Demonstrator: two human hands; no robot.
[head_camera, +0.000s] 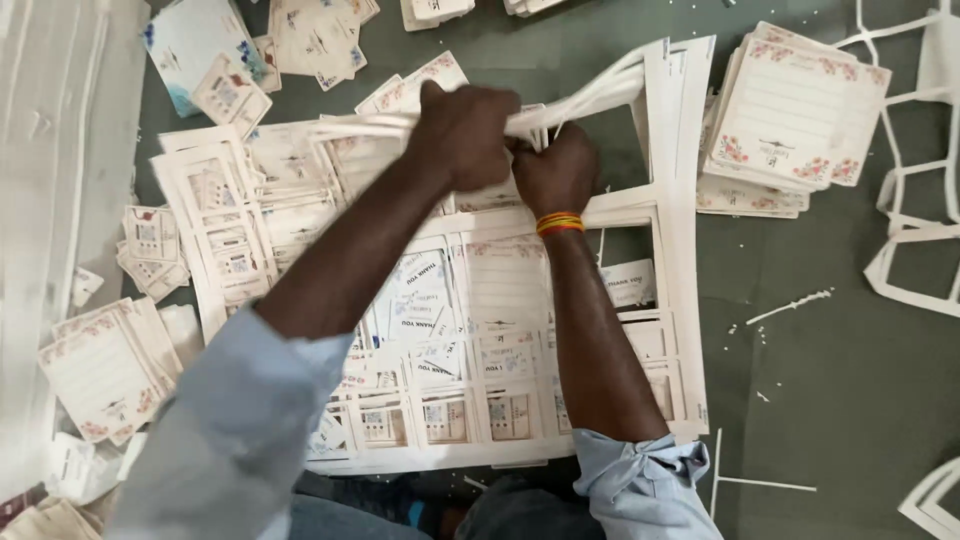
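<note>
I see both hands clenched side by side over the middle of the dark green surface, toward its far edge. My left hand (462, 135) is fisted around a bunch of white paper strips (590, 95), the leftover frame of a die-cut sheet, and my right hand (556, 172) grips the same bunch just beside it, the knuckles touching or nearly so. The strips stretch from the fists toward the far right, pulled taut and lifted off the pile. Below the hands lies the stack of die-cut sheets (470, 330), printed with small cards, some windows already punched out so the green shows through. A neat stack of floral-bordered cards (795, 115) sits near the far right corner, well apart from the hands. Another pile of floral cards (100, 370) lies at the near left. Empty white frames (915, 215) rest along the right edge.
</note>
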